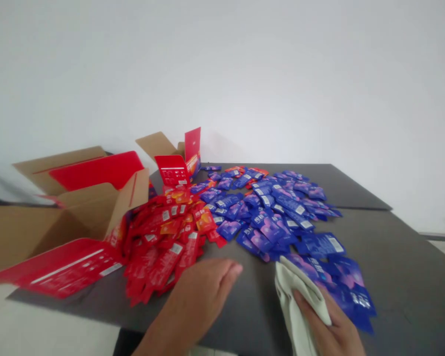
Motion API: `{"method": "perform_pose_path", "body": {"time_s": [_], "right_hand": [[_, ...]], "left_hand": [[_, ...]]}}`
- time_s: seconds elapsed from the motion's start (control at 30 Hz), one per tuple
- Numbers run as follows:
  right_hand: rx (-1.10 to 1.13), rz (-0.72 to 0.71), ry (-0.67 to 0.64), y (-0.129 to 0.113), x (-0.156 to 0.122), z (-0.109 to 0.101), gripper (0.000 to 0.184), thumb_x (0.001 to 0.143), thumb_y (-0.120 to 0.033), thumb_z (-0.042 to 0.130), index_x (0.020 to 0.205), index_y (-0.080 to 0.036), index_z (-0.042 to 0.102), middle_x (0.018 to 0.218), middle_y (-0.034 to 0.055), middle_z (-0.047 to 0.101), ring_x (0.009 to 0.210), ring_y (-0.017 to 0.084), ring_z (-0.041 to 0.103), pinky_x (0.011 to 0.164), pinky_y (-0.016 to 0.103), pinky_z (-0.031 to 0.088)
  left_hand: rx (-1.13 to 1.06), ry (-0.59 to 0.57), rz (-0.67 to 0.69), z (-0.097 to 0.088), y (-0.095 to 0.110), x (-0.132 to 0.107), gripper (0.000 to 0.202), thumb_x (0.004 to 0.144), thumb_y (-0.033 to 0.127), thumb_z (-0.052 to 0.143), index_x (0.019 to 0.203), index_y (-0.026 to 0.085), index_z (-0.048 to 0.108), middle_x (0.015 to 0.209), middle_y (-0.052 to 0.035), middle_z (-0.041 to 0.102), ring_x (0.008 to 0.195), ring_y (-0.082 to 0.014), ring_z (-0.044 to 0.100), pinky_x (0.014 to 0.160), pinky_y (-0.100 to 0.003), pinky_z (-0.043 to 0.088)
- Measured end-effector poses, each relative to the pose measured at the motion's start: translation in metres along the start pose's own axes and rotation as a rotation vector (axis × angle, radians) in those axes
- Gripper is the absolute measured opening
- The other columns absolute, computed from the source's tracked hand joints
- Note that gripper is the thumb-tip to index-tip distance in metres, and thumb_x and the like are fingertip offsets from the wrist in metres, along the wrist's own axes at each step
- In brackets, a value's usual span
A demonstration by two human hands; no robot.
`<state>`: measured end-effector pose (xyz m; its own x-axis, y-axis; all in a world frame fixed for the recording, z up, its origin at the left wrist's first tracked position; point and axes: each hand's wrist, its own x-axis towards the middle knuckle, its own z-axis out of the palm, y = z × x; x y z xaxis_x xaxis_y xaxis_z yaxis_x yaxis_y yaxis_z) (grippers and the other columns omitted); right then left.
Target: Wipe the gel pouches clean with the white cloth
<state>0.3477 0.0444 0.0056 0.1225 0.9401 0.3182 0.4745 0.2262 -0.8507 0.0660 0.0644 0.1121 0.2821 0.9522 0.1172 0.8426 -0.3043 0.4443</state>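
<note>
My right hand (328, 321) grips a folded pale cloth (300, 291) at the lower right, with the thumb along its near side. Blue sachets (282, 207) lie in a wide heap just beyond and beside that hand. My left hand (203, 291) hovers over the table's near part, its fingers curled together and nothing showing in them. Close to its left side is a pile of red sachets (170, 237), some with orange prints. The palm side of the left hand is mostly hidden.
On the left stands an open red cardboard box (77, 262), flaps spread, against the red pile. Another open red box (174, 168) sits farther back. Everything rests on a dark grey table (404, 277); a white wall (267, 79) rises behind it.
</note>
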Motion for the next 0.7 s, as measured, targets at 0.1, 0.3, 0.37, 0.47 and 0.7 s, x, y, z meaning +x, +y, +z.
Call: {"method": "perform_pose_path", "body": {"time_s": [0.1, 0.3, 0.37, 0.47, 0.7], "right_hand": [[0.050, -0.031, -0.112, -0.011, -0.002, 0.001, 0.032, 0.093, -0.047, 0.069, 0.108, -0.023, 0.082, 0.107, 0.0064, 0.079, 0.096, 0.024, 0.076, 0.082, 0.023, 0.060], [0.111, -0.036, -0.332, -0.017, -0.010, -0.002, 0.024, 0.098, -0.043, 0.066, 0.095, -0.022, 0.077, 0.092, 0.0032, 0.072, 0.084, 0.019, 0.069, 0.076, 0.023, 0.053], [0.126, -0.035, -0.345, -0.019, -0.011, -0.002, 0.025, 0.098, -0.044, 0.066, 0.093, -0.021, 0.076, 0.092, 0.0035, 0.071, 0.083, 0.019, 0.067, 0.075, 0.023, 0.051], [0.141, -0.034, -0.336, -0.022, -0.010, -0.002, 0.028, 0.098, -0.046, 0.065, 0.090, -0.021, 0.076, 0.090, 0.0038, 0.070, 0.081, 0.018, 0.066, 0.073, 0.024, 0.050], [0.148, -0.144, -0.393, 0.002, -0.005, 0.008, 0.030, 0.093, -0.051, 0.068, 0.093, -0.023, 0.079, 0.085, 0.0058, 0.072, 0.076, 0.019, 0.067, 0.068, 0.024, 0.049]], "left_hand": [[-0.101, -0.177, 0.051, 0.007, 0.017, -0.003, 0.048, 0.109, 0.046, 0.036, 0.081, 0.025, 0.069, 0.077, -0.0001, 0.075, 0.074, -0.0161, 0.071, 0.069, -0.025, 0.046], [0.149, -0.160, 0.134, 0.010, 0.027, 0.086, 0.038, 0.109, 0.039, 0.039, 0.097, 0.022, 0.071, 0.101, -0.0046, 0.077, 0.097, -0.0207, 0.071, 0.078, -0.029, 0.048], [0.195, -0.161, 0.126, 0.015, 0.025, 0.130, 0.035, 0.108, 0.034, 0.041, 0.100, 0.019, 0.071, 0.103, -0.0074, 0.076, 0.101, -0.0217, 0.071, 0.087, -0.032, 0.051], [0.249, -0.142, 0.092, 0.023, 0.019, 0.195, 0.026, 0.106, 0.032, 0.051, 0.112, 0.016, 0.069, 0.116, -0.0099, 0.072, 0.107, -0.0215, 0.068, 0.097, -0.039, 0.053], [0.326, -0.123, -0.087, 0.039, -0.010, 0.295, 0.038, 0.099, 0.038, 0.066, 0.131, 0.017, 0.062, 0.131, -0.0111, 0.064, 0.112, -0.0250, 0.066, 0.094, -0.047, 0.058]]}}
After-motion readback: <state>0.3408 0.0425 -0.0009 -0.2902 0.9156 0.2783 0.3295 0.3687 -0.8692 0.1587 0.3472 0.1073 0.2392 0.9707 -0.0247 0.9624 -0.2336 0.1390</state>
